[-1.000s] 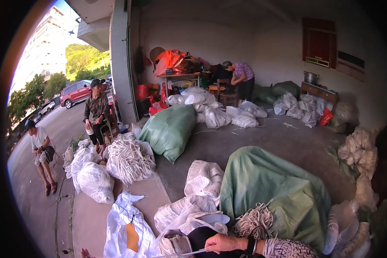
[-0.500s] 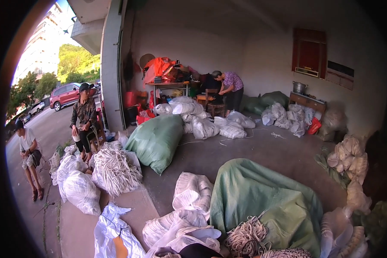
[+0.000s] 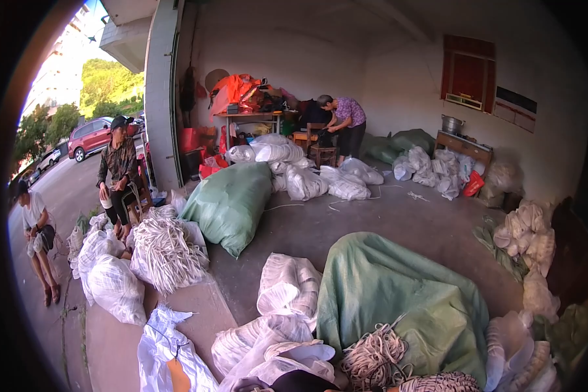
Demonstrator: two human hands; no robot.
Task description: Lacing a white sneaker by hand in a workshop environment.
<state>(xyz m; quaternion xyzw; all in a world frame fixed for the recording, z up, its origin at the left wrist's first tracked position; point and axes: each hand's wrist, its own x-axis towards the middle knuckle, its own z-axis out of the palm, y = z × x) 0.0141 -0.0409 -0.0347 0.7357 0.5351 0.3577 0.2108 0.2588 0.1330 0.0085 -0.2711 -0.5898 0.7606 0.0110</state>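
Cord bundle (image 3: 374, 356) slants up-right beside the patterned sleeve (image 3: 441, 383); fingers hidden, I cannot tell their state

At the lower edge, a patterned sleeve (image 3: 441, 382) lay just beside a tangle of pale cords (image 3: 375, 356), in front of a green cover (image 3: 405, 281) with white bags (image 3: 287, 284) to its left. Farther left, a heap of white strips (image 3: 170, 251) stood near a green sack (image 3: 228, 206), a person in camouflage (image 3: 119, 163) sitting behind it. At the back, a person in purple (image 3: 347, 116) bent beside a wooden chair (image 3: 323, 150), near a table (image 3: 242, 116) piled with orange material (image 3: 242, 91).
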